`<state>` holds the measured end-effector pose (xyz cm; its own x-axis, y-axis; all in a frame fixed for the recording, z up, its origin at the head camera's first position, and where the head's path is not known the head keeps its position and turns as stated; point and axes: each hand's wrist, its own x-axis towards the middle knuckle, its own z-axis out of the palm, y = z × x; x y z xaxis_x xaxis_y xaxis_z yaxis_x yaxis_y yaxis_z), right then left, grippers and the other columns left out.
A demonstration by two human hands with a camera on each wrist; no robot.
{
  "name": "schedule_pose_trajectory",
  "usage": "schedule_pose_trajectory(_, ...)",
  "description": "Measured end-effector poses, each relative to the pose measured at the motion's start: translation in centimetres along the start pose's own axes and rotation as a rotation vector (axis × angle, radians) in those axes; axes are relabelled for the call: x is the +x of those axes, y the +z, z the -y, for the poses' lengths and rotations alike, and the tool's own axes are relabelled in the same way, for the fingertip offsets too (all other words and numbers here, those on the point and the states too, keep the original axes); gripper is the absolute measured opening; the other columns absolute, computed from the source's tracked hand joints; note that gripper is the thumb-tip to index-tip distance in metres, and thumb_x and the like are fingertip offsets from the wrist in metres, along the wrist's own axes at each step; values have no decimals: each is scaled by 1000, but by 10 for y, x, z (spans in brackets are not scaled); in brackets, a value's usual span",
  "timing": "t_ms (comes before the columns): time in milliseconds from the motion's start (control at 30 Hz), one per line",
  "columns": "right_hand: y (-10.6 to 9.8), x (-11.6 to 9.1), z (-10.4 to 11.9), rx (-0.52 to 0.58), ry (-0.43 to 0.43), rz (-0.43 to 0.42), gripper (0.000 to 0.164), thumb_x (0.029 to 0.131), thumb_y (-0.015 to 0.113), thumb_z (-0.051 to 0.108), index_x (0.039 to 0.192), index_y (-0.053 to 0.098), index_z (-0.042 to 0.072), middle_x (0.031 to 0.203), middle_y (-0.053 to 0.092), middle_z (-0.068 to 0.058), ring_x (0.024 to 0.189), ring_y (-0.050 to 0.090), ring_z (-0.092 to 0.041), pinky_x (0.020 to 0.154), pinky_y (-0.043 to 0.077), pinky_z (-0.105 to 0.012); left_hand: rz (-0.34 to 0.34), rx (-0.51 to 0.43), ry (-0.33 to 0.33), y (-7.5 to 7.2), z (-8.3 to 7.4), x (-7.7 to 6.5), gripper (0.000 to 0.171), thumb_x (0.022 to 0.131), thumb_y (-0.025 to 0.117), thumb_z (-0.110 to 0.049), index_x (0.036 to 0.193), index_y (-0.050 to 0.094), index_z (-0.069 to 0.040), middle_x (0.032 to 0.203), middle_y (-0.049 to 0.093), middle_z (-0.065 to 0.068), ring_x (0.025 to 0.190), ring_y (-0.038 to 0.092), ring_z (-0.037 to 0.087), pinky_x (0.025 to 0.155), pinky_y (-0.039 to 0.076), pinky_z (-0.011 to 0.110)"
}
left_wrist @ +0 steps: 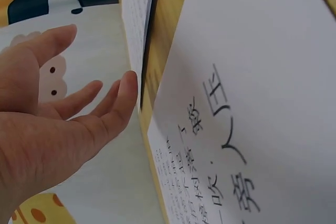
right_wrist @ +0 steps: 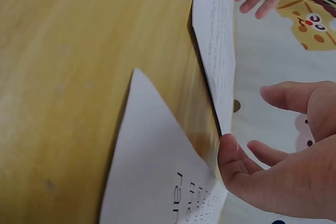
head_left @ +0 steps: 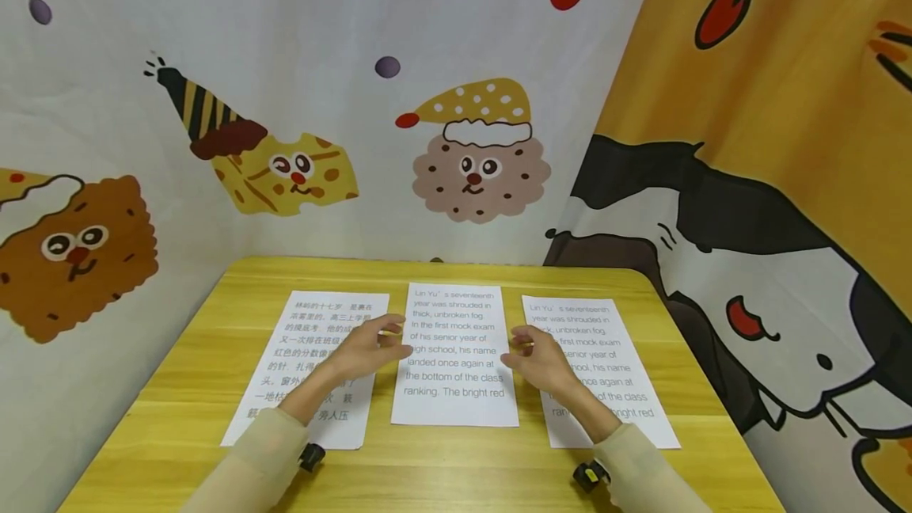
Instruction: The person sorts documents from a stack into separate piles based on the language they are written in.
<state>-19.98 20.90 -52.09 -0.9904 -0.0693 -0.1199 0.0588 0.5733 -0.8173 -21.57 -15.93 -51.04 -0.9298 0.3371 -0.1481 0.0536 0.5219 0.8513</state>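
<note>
A middle sheet of paper (head_left: 456, 410) with printed English text lies on the table; in the wrist views its side looks thick, like a stack. My left hand (head_left: 363, 351) is at its left edge, fingers loosely bent and thumb apart, with nothing between them. At the right edge my right hand (head_left: 543, 360) mirrors it, also holding nothing. Whether any fingertip touches the paper's edge I cannot tell. Under the left hand lies a sheet with Chinese text (head_left: 302, 307). Another English sheet (head_left: 606, 347) lies partly hidden beneath the right hand.
All the papers lie on a yellow wood-grain table (head_left: 456, 469). Behind it hangs a white cloth (head_left: 313, 46) with cartoon figures, and an orange patterned cloth (head_left: 670, 93) hangs on the right. Small black devices (head_left: 590, 476) sit at both wrists.
</note>
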Motion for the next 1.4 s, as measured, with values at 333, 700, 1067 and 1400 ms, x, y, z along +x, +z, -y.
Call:
schedule_pose_trajectory(333, 1, 4, -4, 29, 23, 21, 65, 98, 87, 19, 153, 63, -2, 145, 71, -21, 125, 70, -32, 96, 66, -40, -20, 9, -42, 8, 4, 3, 79, 102, 82, -41, 167, 52, -6, 162, 63, 21, 146, 64, 42, 117, 60, 61)
schedule_pose_trajectory(700, 3, 7, -5, 67, 25, 38, 62, 98, 86, 19, 153, 64, 0, 145, 72, -20, 125, 70, -32, 96, 65, -37, -19, -2, -56, 10, 2, 3, 77, 104, 81, -39, 168, 51, -8, 163, 62, 20, 147, 63, 42, 119, 58, 62)
schedule_pose_trajectory(1067, 9, 11, -5, 152, 27, -20, 53, 98, 84, 7, 147, 66, -4, 135, 71, -21, 113, 71, -27, 86, 67, -30, -108, -56, -40, 15, 0, 9, 70, 100, 85, -17, 163, 56, -4, 150, 68, 19, 131, 74, 31, 103, 69, 41)
schedule_pose_trajectory(1400, 14, 15, -5, 134, 39, -63, 51, 94, 84, 1, 142, 69, -3, 116, 73, -16, 95, 72, -23, 75, 63, -27, -159, -40, -44, 21, 1, 15, 68, 99, 85, -8, 160, 57, -1, 133, 75, 19, 115, 77, 28, 89, 70, 36)
